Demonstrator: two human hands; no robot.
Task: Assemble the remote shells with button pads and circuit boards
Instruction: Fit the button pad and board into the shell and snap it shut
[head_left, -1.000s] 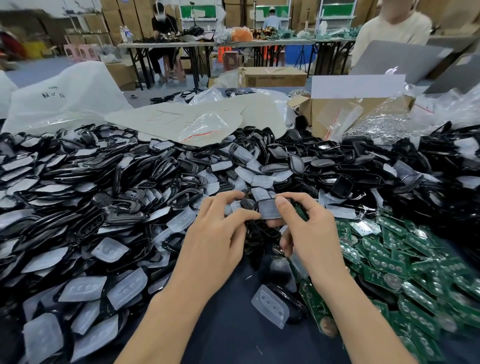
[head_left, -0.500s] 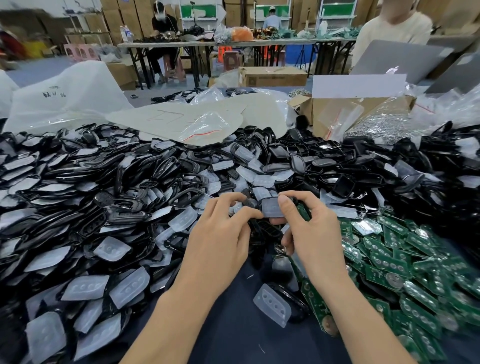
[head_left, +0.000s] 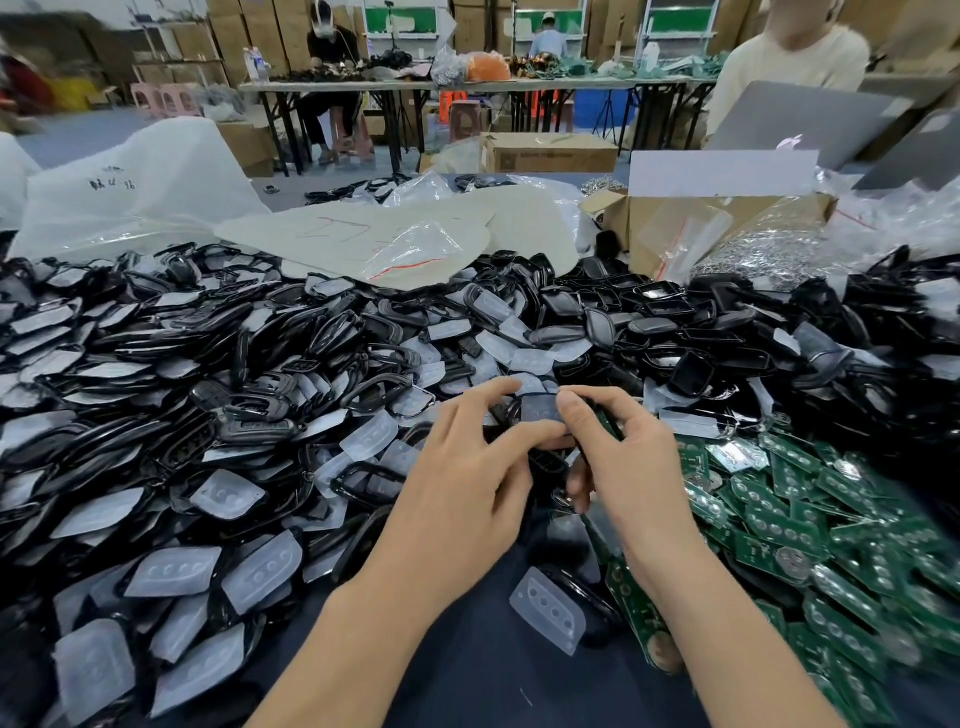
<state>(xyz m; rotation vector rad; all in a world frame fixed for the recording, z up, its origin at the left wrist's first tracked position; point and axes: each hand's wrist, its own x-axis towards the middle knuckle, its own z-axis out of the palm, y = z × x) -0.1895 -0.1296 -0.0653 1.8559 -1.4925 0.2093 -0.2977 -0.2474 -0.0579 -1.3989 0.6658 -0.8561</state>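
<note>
Both my hands meet over the middle of the table on one black remote shell (head_left: 537, 410) with a translucent button pad seated in it. My left hand (head_left: 462, 483) pinches its left side with thumb and forefinger. My right hand (head_left: 623, 467) grips its right side, fingers curled round it, with a green circuit board edge showing behind the fingers. A big heap of black shells and clear pads (head_left: 218, 395) fills the left and back. Green circuit boards (head_left: 810, 525) lie piled on the right. A loose button pad (head_left: 548, 616) lies on the dark cloth between my forearms.
A cardboard box (head_left: 670, 223) with plastic bags of small metal parts stands at the back right. White plastic bags (head_left: 130, 187) and flat beige sheets (head_left: 363, 239) lie behind the heap. A person in a cream top (head_left: 789, 57) stands behind a laptop (head_left: 800, 119) at far right.
Both hands have stayed on the shell and shifted slightly up and right. My fingers have pressed closer together on the pad.
</note>
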